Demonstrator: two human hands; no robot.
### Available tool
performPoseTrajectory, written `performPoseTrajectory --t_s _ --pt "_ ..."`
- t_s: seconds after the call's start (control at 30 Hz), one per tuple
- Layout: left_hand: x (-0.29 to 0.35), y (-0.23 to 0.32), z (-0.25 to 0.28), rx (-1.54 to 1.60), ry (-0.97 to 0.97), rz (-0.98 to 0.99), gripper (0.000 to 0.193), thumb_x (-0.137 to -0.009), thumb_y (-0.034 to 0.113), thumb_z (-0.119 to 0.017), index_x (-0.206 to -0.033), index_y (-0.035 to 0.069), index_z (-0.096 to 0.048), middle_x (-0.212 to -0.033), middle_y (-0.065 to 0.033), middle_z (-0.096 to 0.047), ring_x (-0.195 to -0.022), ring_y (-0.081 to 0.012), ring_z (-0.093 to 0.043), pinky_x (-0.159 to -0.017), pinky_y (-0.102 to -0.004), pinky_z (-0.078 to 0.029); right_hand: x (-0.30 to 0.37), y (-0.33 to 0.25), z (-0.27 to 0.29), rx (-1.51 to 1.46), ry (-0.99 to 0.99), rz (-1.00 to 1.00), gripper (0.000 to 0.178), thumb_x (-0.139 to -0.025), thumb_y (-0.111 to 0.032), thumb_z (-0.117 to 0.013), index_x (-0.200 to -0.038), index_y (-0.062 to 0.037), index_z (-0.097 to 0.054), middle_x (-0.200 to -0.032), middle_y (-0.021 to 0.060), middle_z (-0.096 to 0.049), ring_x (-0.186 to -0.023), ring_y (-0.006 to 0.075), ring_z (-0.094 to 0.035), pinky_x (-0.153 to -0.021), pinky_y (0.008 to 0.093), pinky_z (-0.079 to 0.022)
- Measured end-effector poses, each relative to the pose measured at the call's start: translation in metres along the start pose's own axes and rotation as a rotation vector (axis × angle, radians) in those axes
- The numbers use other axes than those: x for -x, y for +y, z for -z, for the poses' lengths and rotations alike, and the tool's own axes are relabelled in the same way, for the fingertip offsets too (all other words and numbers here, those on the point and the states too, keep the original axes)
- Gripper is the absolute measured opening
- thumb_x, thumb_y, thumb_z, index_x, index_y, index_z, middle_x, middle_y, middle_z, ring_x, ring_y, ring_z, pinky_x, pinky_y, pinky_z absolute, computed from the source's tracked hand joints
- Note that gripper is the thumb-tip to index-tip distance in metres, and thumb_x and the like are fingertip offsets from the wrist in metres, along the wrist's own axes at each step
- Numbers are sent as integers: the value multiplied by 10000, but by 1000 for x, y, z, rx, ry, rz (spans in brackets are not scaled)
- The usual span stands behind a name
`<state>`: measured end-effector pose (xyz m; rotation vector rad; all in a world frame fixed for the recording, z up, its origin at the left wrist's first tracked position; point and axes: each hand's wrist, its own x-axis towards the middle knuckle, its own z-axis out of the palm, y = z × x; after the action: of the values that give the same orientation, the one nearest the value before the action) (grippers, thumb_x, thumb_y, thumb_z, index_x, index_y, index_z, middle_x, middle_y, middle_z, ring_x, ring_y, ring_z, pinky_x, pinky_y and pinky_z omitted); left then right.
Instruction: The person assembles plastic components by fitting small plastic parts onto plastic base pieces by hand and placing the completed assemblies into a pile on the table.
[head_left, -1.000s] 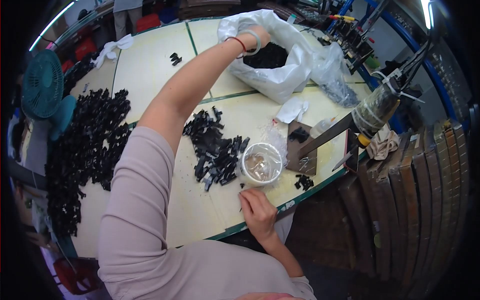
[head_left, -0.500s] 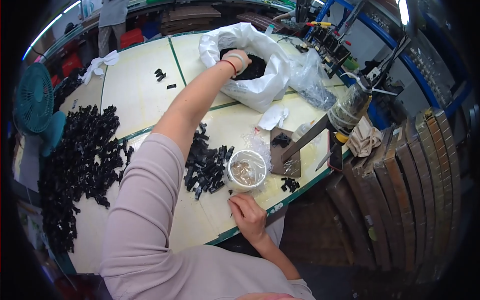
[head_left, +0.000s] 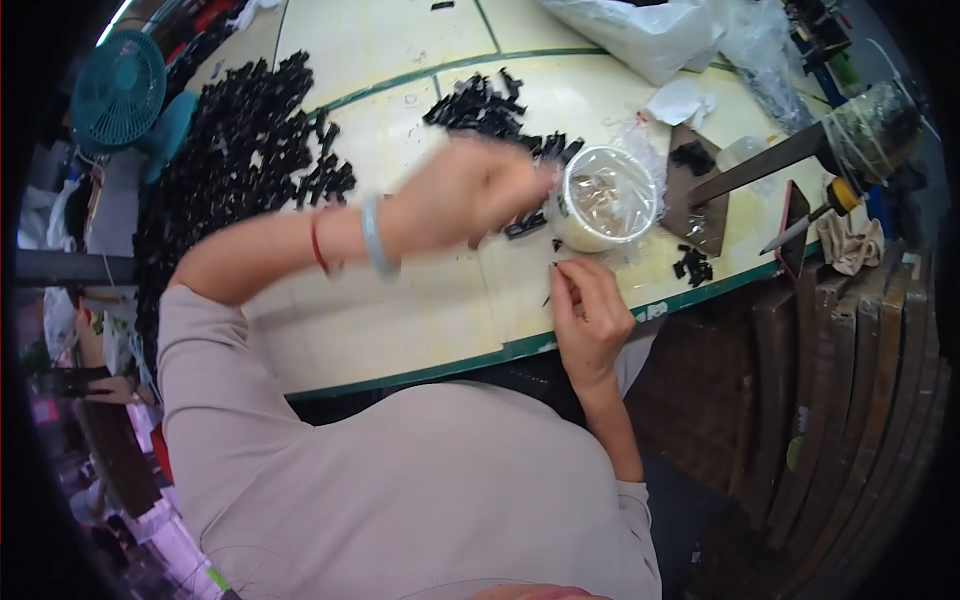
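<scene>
I have open room on the bare tabletop (head_left: 390,320) between my left forearm and its green edge (head_left: 430,373). My right hand (head_left: 592,310), near that edge, pinches a thin dark piece (head_left: 547,300) just below the plastic-lined tub (head_left: 588,237). My blurred left hand (head_left: 475,190) has left the white sack (head_left: 655,38); its grip I can't tell.

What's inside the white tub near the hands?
The white tub shows crumpled, shiny clear plastic inside, with something brownish visible through it. The plastic's glare and folds hide what that is, and the tub's bottom can't be made out.
</scene>
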<state>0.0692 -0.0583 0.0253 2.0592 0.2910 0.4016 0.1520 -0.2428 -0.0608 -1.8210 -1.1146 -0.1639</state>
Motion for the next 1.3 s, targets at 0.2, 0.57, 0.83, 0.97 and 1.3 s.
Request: performPoseTrajectory --t_s 0.2,0.57,0.83,0.97,1.3 --pt "49 -23 -55 -514 -59 -554 227 -843 247 -611 -721 72 -535 -621 -41 -475 -518 -196 -540 -449 -314 -440 12 -11 7 49 -31 25 197 -716 20 -702 -896 -36 -646 -886 82 -631 -714 244 -634 -587 325 -509" --pt "35 -37 -68 -564 -34 -616 196 -752 206 -690 -825 53 -593 -912 -86 -578 -867 -223 -552 -695 -309 -450 12 -16 9 70 14 -137 205 -718 50 -678 -907 -27 -654 -904 85 -623 -626 185 -617 -517 276 -521" --pt "38 -25 -38 -314 -18 -441 211 -793 181 -611 -956 50 -638 -1096 -119 -590 -1015 -304 -495 -908 -391 -380 12 -10 15 -261 63 -313 141 -767 66 -679 -898 16 -661 -932 83 -620 -721 122 -600 -628 235 -515" --pt "45 -21 -24 -288 -7 -403 184 -787 124 -587 -940 50 -659 -1149 -142 -569 -1042 -309 -457 -916 -388 -370 10 -11 23 -296 36 -363 149 -781 79 -660 -921 28 -657 -955 93 -624 -755 138 -624 -675 238 -525" --pt "75 -32 1 -384 182 -268 220 -680 -5 -708 -877 78 -658 -1099 -86 -586 -967 -272 -473 -820 -343 -408 0 -16 40 -705 27 -432 225 -775 145 -613 -985 65 -617 -1007 158 -605 -822 183 -632 -765 278 -549"
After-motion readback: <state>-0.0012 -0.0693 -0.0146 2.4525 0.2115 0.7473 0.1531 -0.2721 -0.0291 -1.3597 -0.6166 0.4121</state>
